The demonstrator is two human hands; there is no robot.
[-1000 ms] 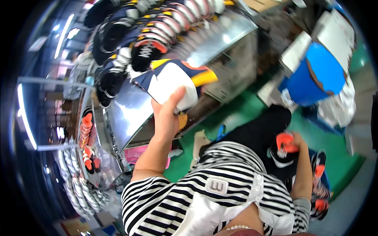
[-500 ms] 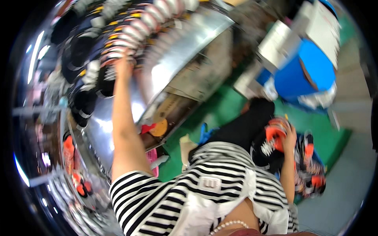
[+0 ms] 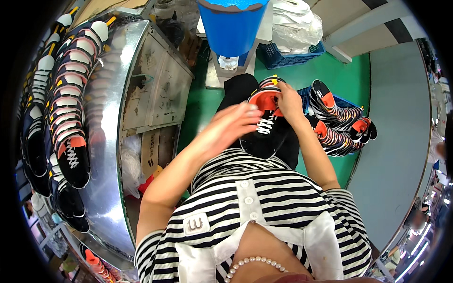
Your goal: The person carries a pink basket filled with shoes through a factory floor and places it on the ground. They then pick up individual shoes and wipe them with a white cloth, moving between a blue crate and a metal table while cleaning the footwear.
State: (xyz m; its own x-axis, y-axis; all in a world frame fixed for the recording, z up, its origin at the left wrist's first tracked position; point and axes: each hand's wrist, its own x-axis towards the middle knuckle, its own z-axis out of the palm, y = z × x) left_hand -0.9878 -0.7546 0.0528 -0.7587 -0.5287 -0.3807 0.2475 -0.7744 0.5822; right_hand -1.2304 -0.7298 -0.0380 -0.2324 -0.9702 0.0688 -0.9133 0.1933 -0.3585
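A black shoe upper [image 3: 262, 141] with orange lining and white laces rests on my lap, its toe toward me. Behind it, striped edges and a yellow tab suggest more uppers nested together. My right hand [image 3: 289, 100] grips the upper at its collar from the right, its fingertips partly hidden. From the left, my left hand [image 3: 232, 124] reaches across with fingers stretched out, close over the orange opening; whether the fingertips touch it I cannot tell. On the metal table to the left lies a long row of nested shoe uppers [image 3: 71, 108].
The shiny metal table [image 3: 106, 137] has a curved edge beside my left arm. Ahead stands a blue bin [image 3: 232, 28], with a blue crate [image 3: 292, 57] holding plastic-wrapped white material. More stacked uppers [image 3: 337, 115] lie at a blue basket to the right, near a grey panel [image 3: 396, 108].
My left hand has left the row on the metal table and come over to the upper on my lap. My right hand still holds that upper. The view has swung to the right.
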